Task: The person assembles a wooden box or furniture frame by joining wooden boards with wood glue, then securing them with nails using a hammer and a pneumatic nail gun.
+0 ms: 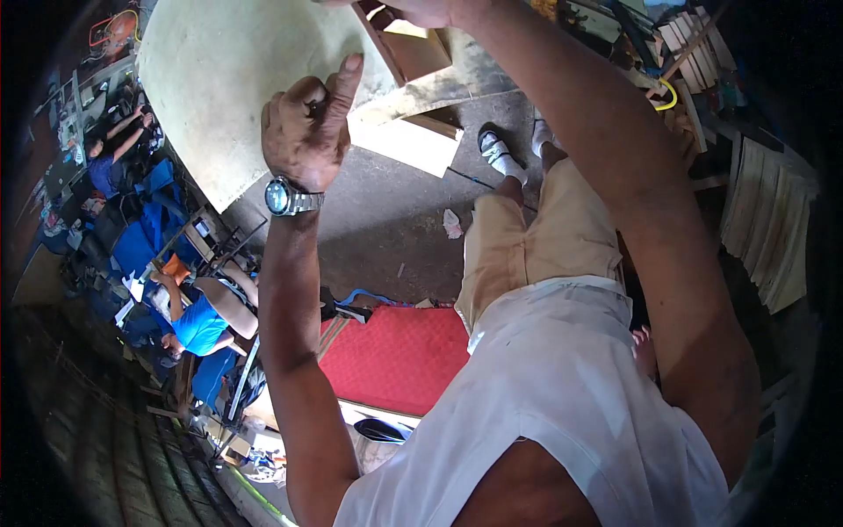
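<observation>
My left hand, with a metal-band watch at the wrist, rests on a large pale board. Its fingers are curled in and the thumb sticks out to the upper right; whatever the fingers may hold is hidden. At the top edge, my right hand is mostly cut off by the frame. It lies over an open wooden box-like piece with brown sides, beside the board's right edge. I cannot make out how its fingers are set.
Below the board sits a pale flat panel. A red padded surface lies near my left side. Stacked wooden slats stand at the right. At the left, a person in blue sits among clutter, with another person farther off.
</observation>
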